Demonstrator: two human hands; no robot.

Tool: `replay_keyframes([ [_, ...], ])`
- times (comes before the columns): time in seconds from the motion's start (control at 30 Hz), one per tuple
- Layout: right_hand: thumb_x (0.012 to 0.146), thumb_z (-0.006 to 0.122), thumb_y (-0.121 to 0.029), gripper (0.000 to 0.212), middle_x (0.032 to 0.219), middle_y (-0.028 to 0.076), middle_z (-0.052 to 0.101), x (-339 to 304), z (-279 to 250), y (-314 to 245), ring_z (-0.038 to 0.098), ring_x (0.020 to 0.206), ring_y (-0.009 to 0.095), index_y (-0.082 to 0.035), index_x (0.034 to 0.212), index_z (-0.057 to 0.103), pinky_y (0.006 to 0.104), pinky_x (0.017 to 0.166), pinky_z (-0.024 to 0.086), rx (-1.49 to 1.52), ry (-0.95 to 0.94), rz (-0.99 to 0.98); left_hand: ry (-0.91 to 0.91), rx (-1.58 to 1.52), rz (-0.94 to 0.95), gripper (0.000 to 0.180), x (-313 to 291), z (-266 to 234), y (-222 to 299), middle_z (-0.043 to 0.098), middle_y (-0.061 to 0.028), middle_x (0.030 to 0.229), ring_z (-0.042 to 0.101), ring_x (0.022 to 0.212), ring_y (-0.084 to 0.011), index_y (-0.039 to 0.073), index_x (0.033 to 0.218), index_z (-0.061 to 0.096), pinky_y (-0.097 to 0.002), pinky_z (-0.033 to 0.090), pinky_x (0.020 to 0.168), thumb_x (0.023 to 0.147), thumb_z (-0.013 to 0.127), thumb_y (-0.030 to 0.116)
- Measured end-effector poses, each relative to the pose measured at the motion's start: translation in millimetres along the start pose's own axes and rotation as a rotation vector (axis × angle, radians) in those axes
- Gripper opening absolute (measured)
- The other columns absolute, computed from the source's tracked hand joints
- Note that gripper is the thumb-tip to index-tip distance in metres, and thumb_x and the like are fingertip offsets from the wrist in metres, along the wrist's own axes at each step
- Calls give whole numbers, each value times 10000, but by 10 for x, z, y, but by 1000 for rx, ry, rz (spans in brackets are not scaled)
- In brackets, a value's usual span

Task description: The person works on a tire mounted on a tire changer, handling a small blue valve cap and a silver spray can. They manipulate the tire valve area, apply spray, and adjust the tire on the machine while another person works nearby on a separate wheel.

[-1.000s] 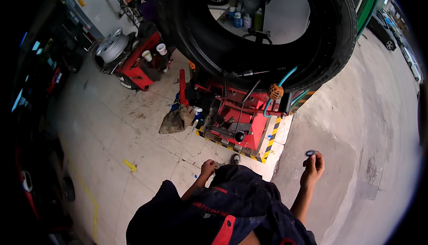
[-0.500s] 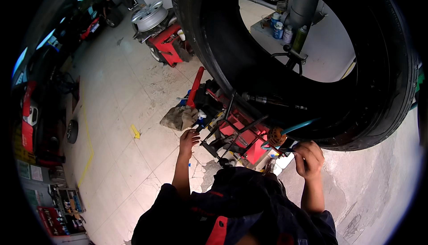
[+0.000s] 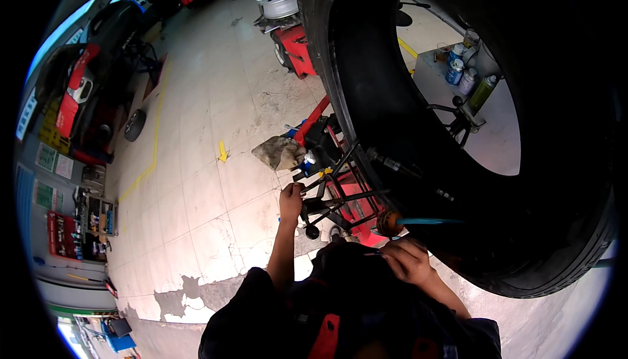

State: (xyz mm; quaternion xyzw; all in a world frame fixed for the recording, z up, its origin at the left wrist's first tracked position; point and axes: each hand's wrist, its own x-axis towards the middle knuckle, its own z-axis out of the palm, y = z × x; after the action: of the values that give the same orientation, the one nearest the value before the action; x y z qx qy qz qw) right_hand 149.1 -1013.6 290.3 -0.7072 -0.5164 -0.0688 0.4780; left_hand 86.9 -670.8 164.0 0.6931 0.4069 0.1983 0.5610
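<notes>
A big black tyre (image 3: 356, 91) stands upright on the right, held by a black metal frame (image 3: 340, 199) at its lower left. My left hand (image 3: 291, 203) is closed at the end of one bar of this frame. Below the tyre's near rim, my right hand (image 3: 409, 261) pinches a thin stick-like thing (image 3: 373, 253), mostly hidden by the fingers. Just above that hand sits a brown, roundish, lattice-like thing (image 3: 390, 223) with a teal rod (image 3: 428, 221) reaching into the tyre. A dark, slim tool (image 3: 389, 161) lies inside the tyre, partly lost in shadow.
A crumpled grey-brown cloth (image 3: 278, 153) and a red bar (image 3: 313, 120) lie beyond my left hand. Farther off, a silver wheel rim (image 3: 278, 0) rests on a red machine (image 3: 297, 50). Several spray cans (image 3: 468, 81) show through the tyre. A loose wheel (image 3: 135, 125) stands left.
My left hand has gone from open beside the frame to closed at its bar. My right hand has moved left and lower, toward my body. The whole view has turned leftward.
</notes>
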Motion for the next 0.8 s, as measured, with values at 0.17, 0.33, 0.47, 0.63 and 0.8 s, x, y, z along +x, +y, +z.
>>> replay_keyframes([
  [0.17, 752, 697, 1, 159, 855, 90, 642, 97, 284, -2, 641, 753, 215, -21, 905, 660, 292, 650, 509, 164, 67, 79, 229, 194, 164, 294, -25, 145, -9, 664, -172, 750, 647, 709, -253, -21, 838, 661, -346, 481, 662, 887, 478, 204],
  [0.33, 727, 690, 18, 176, 844, 84, 645, 322, 450, 255, 646, 729, 220, -26, 895, 657, 290, 631, 507, 62, 134, 57, 183, 133, 114, 304, 60, 145, -107, 649, -174, 711, 633, 658, -240, -29, 830, 652, -353, 467, 606, 900, 462, 198],
  [0.47, 734, 698, 2, 192, 874, 79, 642, 376, 520, 316, 648, 759, 213, -35, 917, 658, 291, 631, 509, 37, 91, -3, 152, 101, 69, 321, 64, 109, -140, 646, -162, 690, 639, 625, -221, -38, 834, 647, -336, 467, 584, 908, 447, 202],
  [0.63, 756, 685, 13, 197, 912, 106, 649, 337, 577, 375, 655, 796, 242, -36, 945, 659, 305, 677, 521, 127, 58, 164, 120, 53, -12, 340, 5, 121, -42, 659, -139, 674, 655, 625, -203, -35, 859, 647, -324, 478, 581, 906, 442, 231],
  [0.8, 782, 673, -3, 180, 938, 122, 654, 335, 615, 460, 659, 844, 253, -32, 959, 661, 315, 714, 527, 181, -14, 236, 94, 95, -50, 334, 2, 117, 69, 652, -132, 671, 634, 628, -173, -52, 845, 635, -299, 484, 599, 921, 425, 197],
])
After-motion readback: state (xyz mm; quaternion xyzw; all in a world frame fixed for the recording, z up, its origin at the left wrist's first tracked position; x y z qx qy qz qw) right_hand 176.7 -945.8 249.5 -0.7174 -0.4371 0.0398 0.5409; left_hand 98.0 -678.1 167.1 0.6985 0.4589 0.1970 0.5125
